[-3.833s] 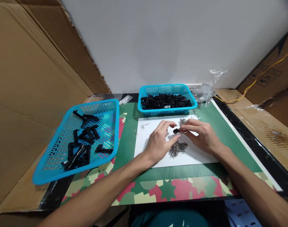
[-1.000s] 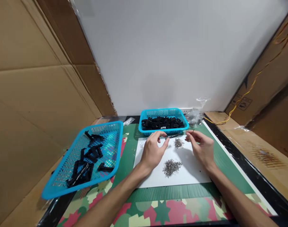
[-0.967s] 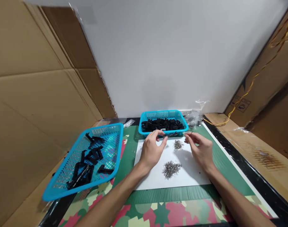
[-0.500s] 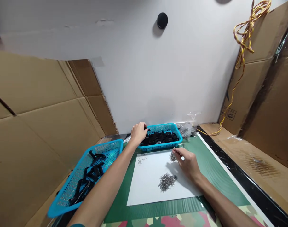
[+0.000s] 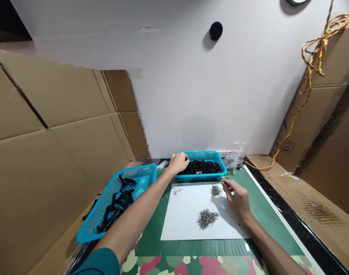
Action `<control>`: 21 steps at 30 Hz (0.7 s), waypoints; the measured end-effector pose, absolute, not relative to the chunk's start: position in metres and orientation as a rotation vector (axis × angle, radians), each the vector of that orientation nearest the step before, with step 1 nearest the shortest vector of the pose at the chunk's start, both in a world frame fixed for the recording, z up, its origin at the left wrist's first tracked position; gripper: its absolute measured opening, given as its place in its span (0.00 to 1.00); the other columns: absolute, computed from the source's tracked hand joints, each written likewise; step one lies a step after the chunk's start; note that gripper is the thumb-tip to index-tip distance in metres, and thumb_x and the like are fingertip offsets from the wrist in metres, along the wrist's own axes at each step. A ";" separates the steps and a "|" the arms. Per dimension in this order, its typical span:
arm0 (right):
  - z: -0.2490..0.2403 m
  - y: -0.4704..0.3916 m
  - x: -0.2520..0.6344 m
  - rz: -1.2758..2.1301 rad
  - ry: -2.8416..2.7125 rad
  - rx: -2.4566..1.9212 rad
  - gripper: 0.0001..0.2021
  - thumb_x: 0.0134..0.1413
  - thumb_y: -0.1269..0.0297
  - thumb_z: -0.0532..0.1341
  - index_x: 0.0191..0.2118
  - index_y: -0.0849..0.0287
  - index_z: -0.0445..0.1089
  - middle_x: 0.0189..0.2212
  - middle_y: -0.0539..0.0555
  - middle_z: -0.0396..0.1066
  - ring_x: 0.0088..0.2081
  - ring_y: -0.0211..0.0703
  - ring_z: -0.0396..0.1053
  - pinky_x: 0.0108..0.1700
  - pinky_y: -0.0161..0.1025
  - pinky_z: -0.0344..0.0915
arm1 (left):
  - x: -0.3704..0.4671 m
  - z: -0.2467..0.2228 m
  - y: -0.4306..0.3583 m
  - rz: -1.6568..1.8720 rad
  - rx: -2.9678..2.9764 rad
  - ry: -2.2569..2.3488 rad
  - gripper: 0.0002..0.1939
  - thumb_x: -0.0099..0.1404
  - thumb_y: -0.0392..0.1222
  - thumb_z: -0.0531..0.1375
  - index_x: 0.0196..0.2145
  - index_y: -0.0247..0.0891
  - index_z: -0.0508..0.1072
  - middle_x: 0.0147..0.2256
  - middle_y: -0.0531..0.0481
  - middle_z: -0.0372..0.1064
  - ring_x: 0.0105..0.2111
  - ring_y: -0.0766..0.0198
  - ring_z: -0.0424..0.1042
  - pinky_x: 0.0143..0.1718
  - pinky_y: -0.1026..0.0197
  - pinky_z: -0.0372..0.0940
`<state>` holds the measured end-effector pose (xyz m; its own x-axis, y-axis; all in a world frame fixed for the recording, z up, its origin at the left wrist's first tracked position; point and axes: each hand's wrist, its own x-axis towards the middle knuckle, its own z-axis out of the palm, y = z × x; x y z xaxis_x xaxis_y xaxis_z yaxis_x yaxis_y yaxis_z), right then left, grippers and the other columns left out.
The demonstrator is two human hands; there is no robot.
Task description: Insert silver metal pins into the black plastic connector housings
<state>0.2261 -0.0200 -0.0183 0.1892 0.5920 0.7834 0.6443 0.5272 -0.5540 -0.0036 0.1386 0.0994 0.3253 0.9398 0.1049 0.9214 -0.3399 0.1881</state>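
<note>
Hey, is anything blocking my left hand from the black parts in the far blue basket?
Nothing visible. Your left hand is at the left end of the far blue basket, right by the black parts; your right hand is clear of that path, near the white sheet. Whatever lies beneath your left hand is hidden.

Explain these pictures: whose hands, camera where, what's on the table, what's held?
No machine: one person's bare hands, filmed by a camera on their head, looking forward and down. The left hand is at the left end of the far blue basket of black parts; whether it grips one is unclear. The right hand pinches a thin item, too small to identify, near the white sheet's far right corner. On that sheet lie a small metal pile and a larger metal pile. The nearer blue basket holds longer black pieces.
</note>
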 end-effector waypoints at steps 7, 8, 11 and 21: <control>-0.019 -0.020 0.235 -0.071 -1.450 -1.150 0.13 0.72 0.61 0.58 0.46 0.61 0.79 0.35 0.58 0.82 0.28 0.44 0.78 0.33 0.38 0.74 | -0.030 0.118 0.131 0.492 2.416 1.707 0.12 0.74 0.46 0.60 0.44 0.38 0.81 0.45 0.44 0.81 0.48 0.53 0.78 0.55 0.52 0.68; -0.019 -0.020 0.237 -0.074 -1.435 -1.151 0.13 0.72 0.61 0.58 0.46 0.61 0.79 0.34 0.58 0.82 0.28 0.43 0.78 0.32 0.37 0.73 | -0.034 0.120 0.129 0.522 2.414 1.703 0.13 0.74 0.45 0.59 0.42 0.39 0.83 0.42 0.44 0.82 0.46 0.53 0.79 0.54 0.54 0.67; -0.018 -0.019 0.240 -0.071 -1.427 -1.160 0.15 0.73 0.61 0.57 0.48 0.62 0.79 0.30 0.55 0.80 0.26 0.40 0.76 0.30 0.34 0.70 | -0.049 0.127 0.124 0.608 2.409 1.705 0.16 0.72 0.45 0.56 0.42 0.38 0.84 0.41 0.45 0.83 0.43 0.54 0.79 0.48 0.58 0.68; -0.016 -0.027 0.248 -0.134 -1.565 -1.166 0.17 0.75 0.58 0.55 0.52 0.62 0.78 0.25 0.54 0.79 0.21 0.41 0.74 0.30 0.35 0.68 | -0.160 0.139 0.089 0.498 2.317 1.976 0.13 0.64 0.45 0.60 0.37 0.38 0.83 0.39 0.43 0.83 0.41 0.53 0.79 0.43 0.59 0.69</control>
<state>0.2479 -0.0266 -0.0161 0.1130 0.5927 0.7975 0.7197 0.5046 -0.4769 -0.1596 0.0885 0.1393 0.1282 0.9700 0.2064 0.9520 -0.1787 0.2486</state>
